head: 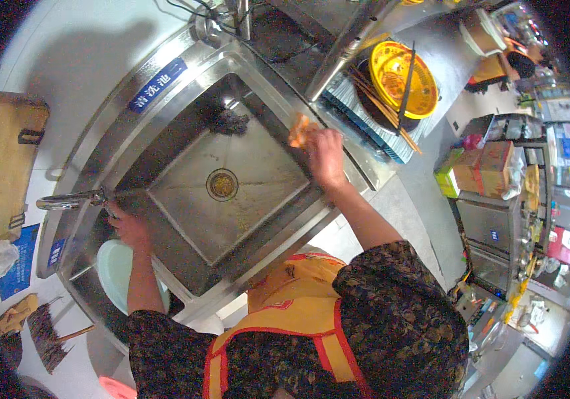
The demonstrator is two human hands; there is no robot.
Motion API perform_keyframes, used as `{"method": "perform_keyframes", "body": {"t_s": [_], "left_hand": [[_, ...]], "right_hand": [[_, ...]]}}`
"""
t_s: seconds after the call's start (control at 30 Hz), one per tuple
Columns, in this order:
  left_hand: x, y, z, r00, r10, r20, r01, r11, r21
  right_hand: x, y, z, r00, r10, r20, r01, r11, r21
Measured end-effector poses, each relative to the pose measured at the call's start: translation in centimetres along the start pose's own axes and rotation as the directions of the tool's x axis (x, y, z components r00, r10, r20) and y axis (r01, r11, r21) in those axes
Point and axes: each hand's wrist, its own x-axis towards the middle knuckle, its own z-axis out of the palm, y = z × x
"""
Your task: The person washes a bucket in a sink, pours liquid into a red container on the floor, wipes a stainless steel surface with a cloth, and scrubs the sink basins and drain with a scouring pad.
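Note:
A stainless steel sink basin (260, 154) lies before me, with a round drain strainer (222, 184) in its floor. My right hand (325, 154) is on the basin's right rim and grips an orange cloth (301, 130), blurred and crumpled. A dark scouring pad (229, 122) lies in the basin's far corner. My left hand (133, 228) is at the left side, its fingertips by the base of a chrome faucet (73, 198). Blur hides whether those fingers grip it. Below that hand, a pale green basin (115, 269) stands in the neighbouring sink compartment, partly behind my forearm.
Beyond the right rim, a yellow plastic basket (404, 80) sits with several chopsticks (374, 97) on a blue-grey stack (364, 124). A metal pipe (347, 47) slants above the sink's far right. A broom (48, 334) is at lower left; cardboard boxes (482, 167) stand at right.

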Motion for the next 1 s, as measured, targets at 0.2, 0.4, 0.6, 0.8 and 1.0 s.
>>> {"method": "perform_keyframes", "body": {"t_s": [0.2,0.4,0.6,0.8,1.0], "left_hand": [[1.8,-5.0,4.8,0.94,0.174,-0.293,-0.172,0.985,0.032],[-9.8,3.5,4.9,0.873,0.41,-0.262,-0.487,0.733,-0.476],[-18.3,13.8,7.2,0.776,0.62,-0.114,-0.607,0.687,-0.399],[-19.5,12.4,8.9,0.792,0.601,-0.106,-0.541,0.609,-0.58],[-21.5,12.2,9.3,0.824,0.556,0.11,-0.4,0.708,-0.582]], "right_hand": [[-6.0,1.2,-6.6,0.973,0.192,-0.131,-0.216,0.956,-0.199],[-0.6,1.2,0.4,0.97,0.207,-0.131,-0.233,0.945,-0.23],[1.9,-2.8,2.9,0.991,-0.082,-0.103,0.109,0.949,0.296],[-5.8,4.6,-7.7,0.997,0.056,-0.05,-0.057,0.998,-0.03],[-13.1,-1.1,-4.3,0.988,0.151,0.034,-0.151,0.989,-0.002]]}}
